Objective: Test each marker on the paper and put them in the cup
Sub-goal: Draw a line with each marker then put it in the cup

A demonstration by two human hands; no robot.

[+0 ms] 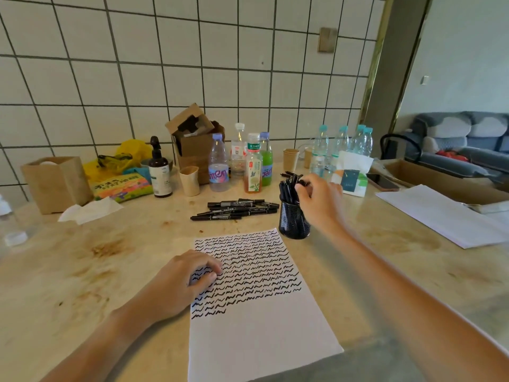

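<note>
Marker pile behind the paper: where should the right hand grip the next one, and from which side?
Mid-barrel of the nearest marker, pinched from above. The markers lie flat and side by side, pointing left-right, so its near side is free.

A lived-in home, at a stained beige stone counter (385,271) against a white square-tiled wall (192,64). Far along it stand clear plastic drink bottles (219,164), brown paper cups (290,159) and open cardboard boxes (197,144). At far right, a grey cushioned sofa (462,139) shows a sitting room.
</note>
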